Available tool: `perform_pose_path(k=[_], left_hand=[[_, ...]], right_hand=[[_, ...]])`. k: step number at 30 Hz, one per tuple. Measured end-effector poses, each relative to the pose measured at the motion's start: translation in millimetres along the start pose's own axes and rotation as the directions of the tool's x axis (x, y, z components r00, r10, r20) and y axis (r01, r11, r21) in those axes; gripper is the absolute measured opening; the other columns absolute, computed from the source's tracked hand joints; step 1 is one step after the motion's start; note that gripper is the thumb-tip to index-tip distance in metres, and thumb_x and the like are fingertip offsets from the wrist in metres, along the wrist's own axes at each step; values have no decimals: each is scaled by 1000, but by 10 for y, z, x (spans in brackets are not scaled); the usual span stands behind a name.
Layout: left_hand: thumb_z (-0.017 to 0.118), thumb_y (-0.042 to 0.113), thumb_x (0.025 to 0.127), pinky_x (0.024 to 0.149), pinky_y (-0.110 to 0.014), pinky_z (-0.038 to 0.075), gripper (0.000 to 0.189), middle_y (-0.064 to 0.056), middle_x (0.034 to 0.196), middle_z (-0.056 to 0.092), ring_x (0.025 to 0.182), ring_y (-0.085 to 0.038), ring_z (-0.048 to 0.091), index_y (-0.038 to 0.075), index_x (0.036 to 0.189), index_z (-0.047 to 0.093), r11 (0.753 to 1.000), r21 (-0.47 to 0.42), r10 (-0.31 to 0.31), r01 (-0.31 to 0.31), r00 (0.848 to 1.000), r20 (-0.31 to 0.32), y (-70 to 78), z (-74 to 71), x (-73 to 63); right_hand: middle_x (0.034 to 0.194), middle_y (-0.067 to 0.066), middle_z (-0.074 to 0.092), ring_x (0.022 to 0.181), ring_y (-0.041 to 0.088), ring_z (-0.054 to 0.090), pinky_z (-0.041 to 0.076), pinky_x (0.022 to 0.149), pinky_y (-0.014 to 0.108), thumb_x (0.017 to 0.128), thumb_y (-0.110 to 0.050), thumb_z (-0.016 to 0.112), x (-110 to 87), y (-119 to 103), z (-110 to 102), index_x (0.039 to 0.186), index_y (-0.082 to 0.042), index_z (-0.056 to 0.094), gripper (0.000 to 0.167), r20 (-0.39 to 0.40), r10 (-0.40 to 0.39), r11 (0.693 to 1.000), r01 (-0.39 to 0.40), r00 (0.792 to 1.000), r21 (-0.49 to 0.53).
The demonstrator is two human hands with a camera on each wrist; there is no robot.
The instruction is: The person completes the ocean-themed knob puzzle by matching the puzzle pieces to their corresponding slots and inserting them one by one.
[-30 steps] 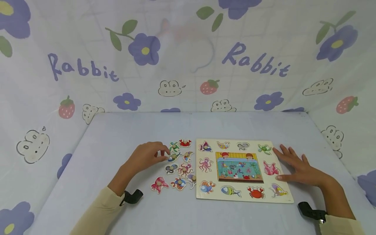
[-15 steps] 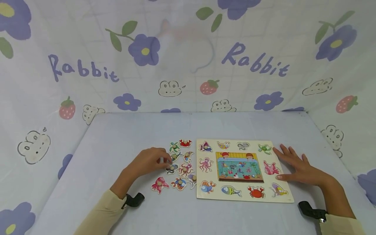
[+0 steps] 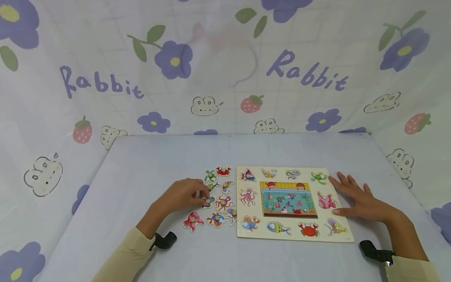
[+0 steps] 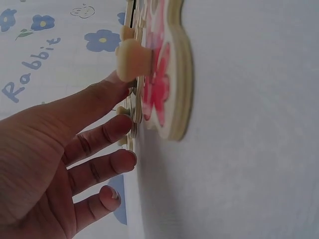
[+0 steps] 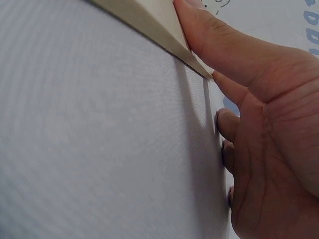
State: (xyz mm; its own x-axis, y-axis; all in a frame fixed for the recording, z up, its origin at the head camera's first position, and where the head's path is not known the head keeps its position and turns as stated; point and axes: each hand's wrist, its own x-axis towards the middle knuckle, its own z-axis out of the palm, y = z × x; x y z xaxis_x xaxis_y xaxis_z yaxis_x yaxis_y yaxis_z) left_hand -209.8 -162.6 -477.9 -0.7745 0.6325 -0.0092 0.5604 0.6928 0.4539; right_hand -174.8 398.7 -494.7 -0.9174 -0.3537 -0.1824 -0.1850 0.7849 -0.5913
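Observation:
My left hand (image 3: 184, 196) is over a cluster of knobbed wooden puzzle pieces, its thumb and index finger pinching the knob of the grey eel puzzle piece (image 3: 210, 203). In the left wrist view the thumb hides the pinch, and the other fingers spread apart. A pink puzzle piece (image 4: 164, 84) with a round knob is close beside the thumb there. My right hand (image 3: 364, 203) rests with spread fingers along the right edge of the puzzle board (image 3: 296, 239), its thumb on the board's edge in the right wrist view.
Beside the grey piece lie an octopus piece (image 3: 223, 203), a red crab piece (image 3: 223, 171), a green turtle piece (image 3: 210, 176) and several others. A purple fish piece (image 3: 248, 175) sits in the board's top left slot. A patterned curtain (image 3: 225, 70) hangs behind the table.
My left hand has moved from the striped fish piece toward me and slightly right, onto the grey eel piece. The right hand stays at the board's edge.

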Motion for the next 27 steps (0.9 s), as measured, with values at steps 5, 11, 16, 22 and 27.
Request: perform_pose_path(k=[5, 11, 16, 22, 27], left_hand=[[80, 34, 88, 66, -27, 46, 10, 18, 82, 56, 74, -7, 53, 29, 94, 73, 1000, 22, 0, 0, 1000, -3, 7, -8, 2], [80, 32, 89, 66, -27, 46, 9, 18, 83, 58, 72, -6, 52, 29, 94, 74, 999, 44, -8, 9, 1000, -9, -6, -73, -13], [80, 28, 89, 66, -26, 45, 9, 17, 82, 58, 71, -6, 51, 27, 95, 74, 999, 39, 14, -14, 1000, -6, -23, -123, -34], [82, 31, 88, 67, -28, 45, 12, 15, 78, 57, 73, -7, 52, 29, 94, 72, 1000, 5, -19, 19, 1000, 19, -61, -101, -26], [83, 32, 86, 65, -28, 44, 14, 15, 76, 56, 72, -8, 52, 30, 92, 71, 999, -8, -41, 41, 999, 22, -68, -75, -39]], right_hand=[[165, 28, -4, 149, 50, -18, -22, 105, 71, 82, -41, 80, -4, -9, -2, 162, -13, 15, 107, 1, -1, 1000, 1, 1000, 8], [166, 28, -5, 149, 50, -19, -23, 105, 71, 82, -41, 80, 1, 5, 2, 163, -14, 15, 107, 4, -10, 1000, 10, 1000, 7], [166, 26, -6, 149, 50, -20, -23, 105, 71, 82, -44, 79, 15, 22, 3, 163, -16, 13, 108, 10, 12, 1000, -12, 1000, -2], [166, 26, -6, 148, 51, -20, -23, 104, 72, 83, -44, 78, 18, 26, 1, 163, -16, 13, 107, 13, 11, 1000, -11, 1000, -7], [166, 25, -6, 148, 50, -20, -23, 104, 72, 82, -45, 78, 17, 20, 9, 163, -17, 14, 108, 14, 9, 1000, -9, 1000, 0]])
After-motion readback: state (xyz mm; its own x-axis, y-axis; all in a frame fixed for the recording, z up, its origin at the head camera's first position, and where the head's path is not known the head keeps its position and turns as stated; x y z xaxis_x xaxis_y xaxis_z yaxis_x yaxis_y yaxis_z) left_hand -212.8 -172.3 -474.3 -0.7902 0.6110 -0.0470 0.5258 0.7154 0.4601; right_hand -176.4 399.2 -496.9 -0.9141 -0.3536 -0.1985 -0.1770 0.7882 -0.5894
